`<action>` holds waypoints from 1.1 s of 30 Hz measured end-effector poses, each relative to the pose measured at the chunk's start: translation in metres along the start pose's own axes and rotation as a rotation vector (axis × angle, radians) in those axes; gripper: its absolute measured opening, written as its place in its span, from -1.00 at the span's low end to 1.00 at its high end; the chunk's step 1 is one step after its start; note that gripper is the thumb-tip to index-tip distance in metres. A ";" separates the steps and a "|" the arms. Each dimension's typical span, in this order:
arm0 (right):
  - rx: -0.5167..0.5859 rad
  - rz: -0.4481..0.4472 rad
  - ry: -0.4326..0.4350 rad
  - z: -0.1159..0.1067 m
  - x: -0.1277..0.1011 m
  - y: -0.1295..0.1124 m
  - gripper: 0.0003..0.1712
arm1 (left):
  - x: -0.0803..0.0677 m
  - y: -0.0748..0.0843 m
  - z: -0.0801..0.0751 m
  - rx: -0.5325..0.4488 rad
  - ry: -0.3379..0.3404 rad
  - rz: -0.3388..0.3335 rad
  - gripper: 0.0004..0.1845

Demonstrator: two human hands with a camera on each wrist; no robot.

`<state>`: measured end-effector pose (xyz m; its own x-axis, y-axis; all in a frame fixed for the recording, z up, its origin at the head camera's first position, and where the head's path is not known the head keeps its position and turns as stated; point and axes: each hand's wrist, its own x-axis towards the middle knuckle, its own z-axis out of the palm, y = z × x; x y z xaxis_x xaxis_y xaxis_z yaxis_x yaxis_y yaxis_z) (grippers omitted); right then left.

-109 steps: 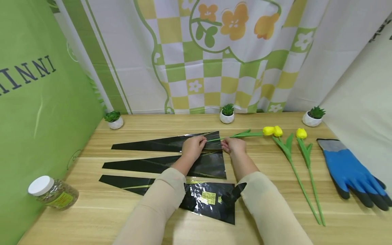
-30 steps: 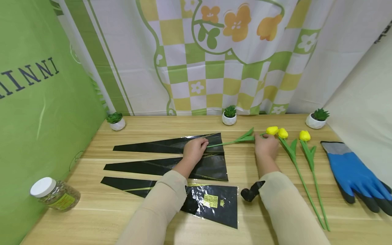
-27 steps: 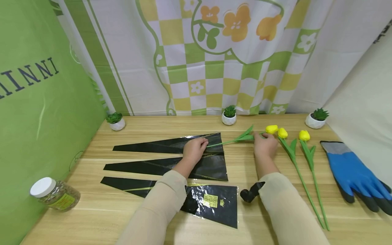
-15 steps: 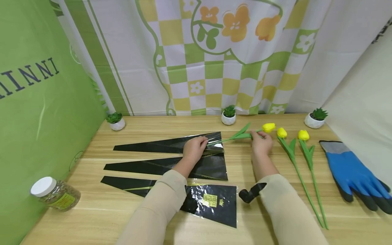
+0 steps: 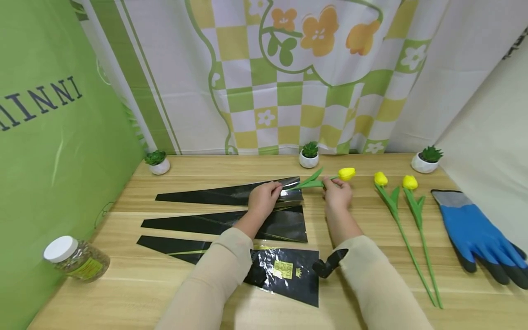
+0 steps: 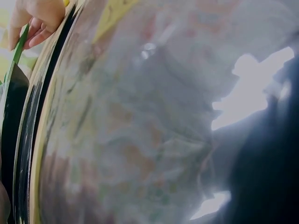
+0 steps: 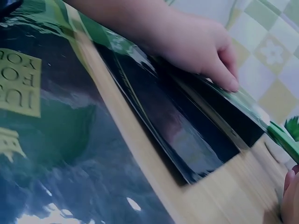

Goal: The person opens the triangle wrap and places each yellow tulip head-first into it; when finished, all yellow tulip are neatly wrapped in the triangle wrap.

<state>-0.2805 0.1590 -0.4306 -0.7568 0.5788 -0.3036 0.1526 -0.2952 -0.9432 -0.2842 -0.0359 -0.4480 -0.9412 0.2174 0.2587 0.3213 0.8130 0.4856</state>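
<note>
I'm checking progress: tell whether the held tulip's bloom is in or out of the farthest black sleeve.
Out: in the head view, the yellow bloom lies beyond the wide end of the black sleeve.

Yellow tulip bloom [image 5: 346, 173], green leaves [image 5: 311, 184], black wrappers [image 5: 206, 195], seemingly gold-trimmed; green, yellow and white checked curtain [image 5: 288, 95]

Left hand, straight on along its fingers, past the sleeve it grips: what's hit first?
Left hand would likely meet the middle pot. The held tulip runs close to that line and depth is unclear, so that could come first.
</note>
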 end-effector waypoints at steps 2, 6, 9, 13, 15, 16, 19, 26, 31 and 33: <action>0.008 -0.002 -0.012 0.004 -0.003 0.002 -0.75 | 0.000 0.000 0.000 -0.004 0.004 0.001 -0.71; 0.029 -0.012 -0.028 0.012 -0.009 0.007 -0.75 | -0.001 -0.001 -0.001 -0.009 0.006 0.000 -0.70; 0.044 -0.006 -0.031 0.017 -0.011 0.010 -0.75 | -0.001 -0.001 -0.001 -0.017 0.005 -0.004 -0.70; 0.073 0.013 -0.051 0.019 -0.012 0.010 -0.70 | 0.000 -0.003 -0.001 -0.018 0.011 -0.006 -0.70; 0.084 0.031 -0.087 0.018 -0.012 0.008 -0.58 | 0.000 -0.003 0.000 -0.020 0.013 -0.008 -0.70; 0.089 0.042 -0.115 0.016 -0.012 0.006 -0.50 | 0.000 -0.004 0.000 -0.024 0.011 -0.011 -0.69; 0.074 0.084 -0.217 0.009 -0.009 0.001 -0.29 | 0.000 -0.004 -0.001 -0.033 0.008 -0.019 -0.69; -0.030 0.049 -0.414 -0.018 0.008 -0.011 -0.12 | -0.001 -0.006 -0.001 -0.027 0.015 -0.009 -0.68; -0.102 -0.014 -0.505 -0.037 0.020 -0.021 -0.17 | -0.001 -0.006 -0.001 -0.028 -0.001 -0.005 -0.67; -0.122 -0.010 -0.549 -0.044 0.023 -0.025 -0.13 | 0.000 -0.006 -0.001 -0.023 -0.004 -0.005 -0.67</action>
<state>-0.2741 0.2133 -0.4198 -0.9734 0.0911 -0.2103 0.1913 -0.1826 -0.9644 -0.2856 -0.0415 -0.4503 -0.9431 0.2158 0.2528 0.3190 0.8017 0.5056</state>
